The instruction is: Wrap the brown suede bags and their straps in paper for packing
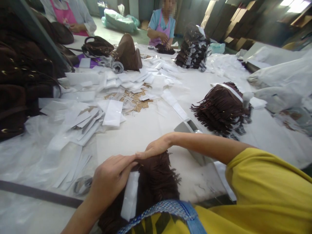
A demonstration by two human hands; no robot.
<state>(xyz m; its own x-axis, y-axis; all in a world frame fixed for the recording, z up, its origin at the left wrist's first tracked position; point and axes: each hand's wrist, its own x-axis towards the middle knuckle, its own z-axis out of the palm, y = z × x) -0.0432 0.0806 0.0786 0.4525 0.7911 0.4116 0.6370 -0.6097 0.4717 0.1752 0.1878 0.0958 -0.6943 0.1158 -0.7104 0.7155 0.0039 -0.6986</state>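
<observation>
A dark brown fringed bag (158, 177) stands at the table edge, close against my body. My left hand (110, 175) grips its upper left side, fingers stretched together toward the other hand. Over the top edge lies my right hand (156, 148), its thumb near my left fingertips and its other fingers partly hidden behind the bag. A narrow white packet (131, 195) rests on the bag's near side, below my left hand. The bag's lower part is hidden by my arm and apron. Just beyond my right forearm is a grey tape dispenser (187, 126).
Fringed brown bags lie in a stack (221, 109) at right, with a taller stack (192, 47) behind. White packets (113, 112) and clear plastic bags (36, 139) cover the left. Brown bags (14, 81) pile up at far left. Two people in pink aprons work across the table.
</observation>
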